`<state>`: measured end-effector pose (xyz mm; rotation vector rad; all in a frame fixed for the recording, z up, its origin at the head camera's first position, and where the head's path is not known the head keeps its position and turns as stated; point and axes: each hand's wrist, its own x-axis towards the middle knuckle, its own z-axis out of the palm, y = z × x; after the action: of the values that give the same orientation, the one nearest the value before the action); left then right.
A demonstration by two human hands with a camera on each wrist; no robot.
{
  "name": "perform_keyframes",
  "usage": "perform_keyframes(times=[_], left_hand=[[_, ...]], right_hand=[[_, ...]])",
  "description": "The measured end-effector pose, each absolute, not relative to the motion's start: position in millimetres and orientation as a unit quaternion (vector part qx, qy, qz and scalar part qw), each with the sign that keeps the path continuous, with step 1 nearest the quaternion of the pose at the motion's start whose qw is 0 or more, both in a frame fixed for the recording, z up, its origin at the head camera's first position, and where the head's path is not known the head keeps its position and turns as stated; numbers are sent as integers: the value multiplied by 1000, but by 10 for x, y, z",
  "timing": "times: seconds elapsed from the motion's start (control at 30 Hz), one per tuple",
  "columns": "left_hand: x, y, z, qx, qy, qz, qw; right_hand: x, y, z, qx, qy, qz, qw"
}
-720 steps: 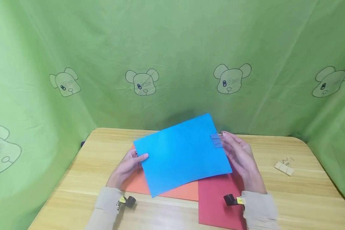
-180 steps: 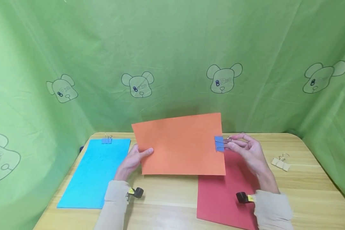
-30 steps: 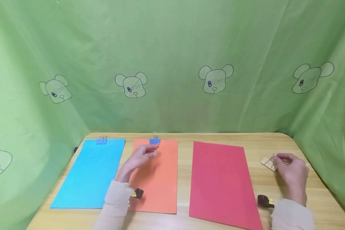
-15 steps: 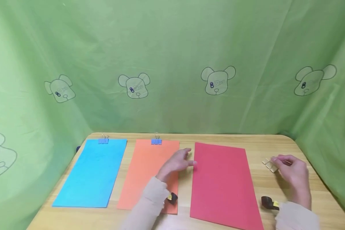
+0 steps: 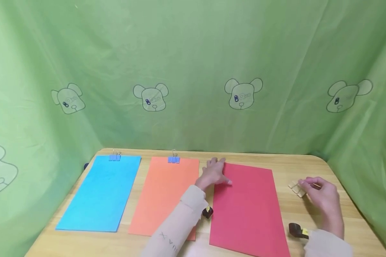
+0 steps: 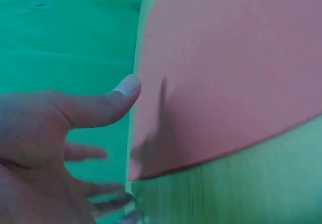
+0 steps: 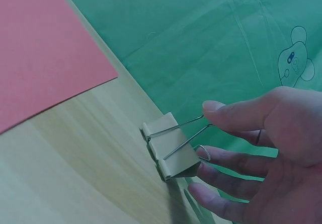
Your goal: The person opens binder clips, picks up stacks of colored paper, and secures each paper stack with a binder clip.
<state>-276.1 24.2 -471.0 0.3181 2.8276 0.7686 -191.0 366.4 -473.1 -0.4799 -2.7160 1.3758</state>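
Three paper sheets lie side by side on the wooden table (image 5: 308, 164): blue (image 5: 98, 192), orange (image 5: 164, 194) and red (image 5: 247, 207). A blue binder clip (image 5: 114, 157) sits on the blue sheet's far edge and another (image 5: 173, 159) on the orange one's. My left hand (image 5: 216, 172) rests open at the red sheet's far left corner, with its thumb (image 6: 95, 105) against the red sheet (image 6: 226, 73). My right hand (image 5: 320, 194) is at the beige binder clip (image 5: 296, 188) to the right of the red sheet. Its thumb (image 7: 221, 108) and a finger pinch the wire handles of the beige clip (image 7: 171, 151).
Green cloth with bear prints (image 5: 242, 93) walls the table at the back and both sides. Bare wood shows between the red sheet and the right edge. A small dark object (image 5: 86, 166) sits at the table's far left edge.
My left hand has moved right from the orange sheet to the red sheet's far left corner. The right hand has stayed at the beige clip.
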Motion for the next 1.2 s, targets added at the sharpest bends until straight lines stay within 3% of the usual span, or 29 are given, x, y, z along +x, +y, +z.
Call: perform_keyframes(times=[0.3, 1.2], left_hand=[[-2942, 367, -4687, 184, 957, 196, 106], [-3011, 308, -4556, 174, 963, 125, 164]], right_hand=[[-1895, 3649, -4712, -162, -878, 450, 21], [-1873, 3653, -4726, -164, -871, 462, 5]])
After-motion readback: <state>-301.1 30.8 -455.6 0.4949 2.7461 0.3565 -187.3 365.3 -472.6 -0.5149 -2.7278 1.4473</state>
